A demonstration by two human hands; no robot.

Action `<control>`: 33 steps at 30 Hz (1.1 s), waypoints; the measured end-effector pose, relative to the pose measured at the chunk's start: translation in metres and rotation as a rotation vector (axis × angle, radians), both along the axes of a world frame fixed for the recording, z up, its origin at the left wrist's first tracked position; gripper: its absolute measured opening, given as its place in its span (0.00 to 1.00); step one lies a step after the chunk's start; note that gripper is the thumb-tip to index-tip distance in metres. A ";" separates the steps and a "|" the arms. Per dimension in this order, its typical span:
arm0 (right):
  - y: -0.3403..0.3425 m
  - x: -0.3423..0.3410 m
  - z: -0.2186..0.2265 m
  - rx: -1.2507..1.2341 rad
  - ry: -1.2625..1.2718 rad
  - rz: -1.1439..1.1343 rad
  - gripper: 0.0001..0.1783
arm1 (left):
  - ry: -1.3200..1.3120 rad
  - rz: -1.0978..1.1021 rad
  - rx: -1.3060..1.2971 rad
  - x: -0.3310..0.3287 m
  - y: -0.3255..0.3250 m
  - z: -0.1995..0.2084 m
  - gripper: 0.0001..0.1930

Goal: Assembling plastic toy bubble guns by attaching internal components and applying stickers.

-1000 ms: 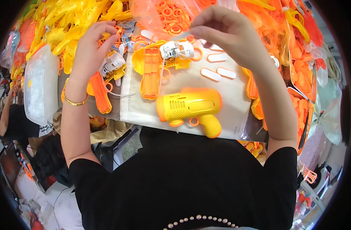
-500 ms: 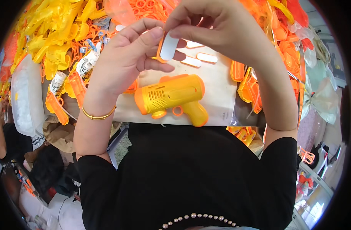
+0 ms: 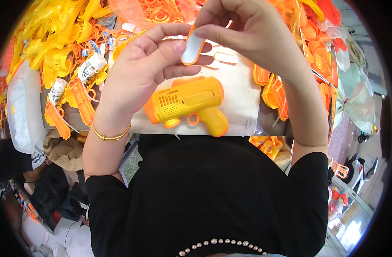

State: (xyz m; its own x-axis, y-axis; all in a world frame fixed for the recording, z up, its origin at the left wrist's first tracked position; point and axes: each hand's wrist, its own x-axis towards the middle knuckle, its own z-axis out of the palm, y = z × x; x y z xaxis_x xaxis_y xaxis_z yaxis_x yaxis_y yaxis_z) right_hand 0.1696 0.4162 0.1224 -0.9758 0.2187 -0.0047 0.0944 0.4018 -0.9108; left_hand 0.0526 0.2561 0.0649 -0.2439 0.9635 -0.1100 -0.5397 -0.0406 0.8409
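My left hand [image 3: 146, 62] pinches an oblong orange piece with a white face [image 3: 193, 48] between thumb and forefinger; its other fingers extend behind it. At the piece's upper end, the bent fingers and thumb of my right hand [image 3: 243, 32] are closed on it. An orange rim shows around the white face. Below my hands, a yellow and orange toy bubble gun [image 3: 191, 103] lies on its side on the pale work surface [image 3: 243, 100]. Similar white-faced oblong pieces [image 3: 226, 58] lie just behind the held one, partly covered by my fingers.
Yellow plastic parts [image 3: 61, 51] are heaped at the far left, orange rings [image 3: 159, 10] at the back. Half-assembled toy guns with white inner parts [image 3: 89, 73] lie left; orange shells [image 3: 274, 96] lie right. A translucent white tub [image 3: 24, 109] stands at the left edge.
The held piece has tilted, and its orange rim now shows around the white face. Both hands keep their hold. The toy gun appears slightly further left as the view shifts.
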 end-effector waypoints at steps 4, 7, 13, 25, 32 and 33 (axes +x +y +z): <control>-0.005 0.002 0.000 0.026 -0.043 -0.031 0.06 | 0.112 -0.002 -0.017 0.002 -0.002 0.002 0.14; -0.008 -0.002 0.000 0.128 -0.114 -0.095 0.08 | 0.302 0.089 -0.030 0.009 -0.004 -0.003 0.14; -0.002 0.025 -0.011 0.447 0.408 0.174 0.05 | 0.183 0.102 0.076 0.021 -0.024 0.007 0.11; -0.039 0.055 -0.039 -0.678 0.012 -0.109 0.11 | 0.036 0.034 0.068 0.025 -0.057 -0.019 0.10; -0.064 0.057 -0.056 -0.480 0.234 -0.118 0.04 | 0.871 0.158 0.216 0.051 -0.042 -0.028 0.13; -0.064 0.060 -0.053 -0.556 0.217 -0.185 0.02 | 1.143 0.235 0.267 0.048 -0.040 -0.029 0.21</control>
State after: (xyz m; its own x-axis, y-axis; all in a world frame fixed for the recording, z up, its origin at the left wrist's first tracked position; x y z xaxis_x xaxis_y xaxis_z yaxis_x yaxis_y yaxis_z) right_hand 0.2292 0.3522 0.0692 -0.9133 0.4063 0.0279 -0.0938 -0.1433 -0.9852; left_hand 0.1004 0.2156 0.0361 -0.2436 0.8418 0.4816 0.5586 -0.2842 0.7792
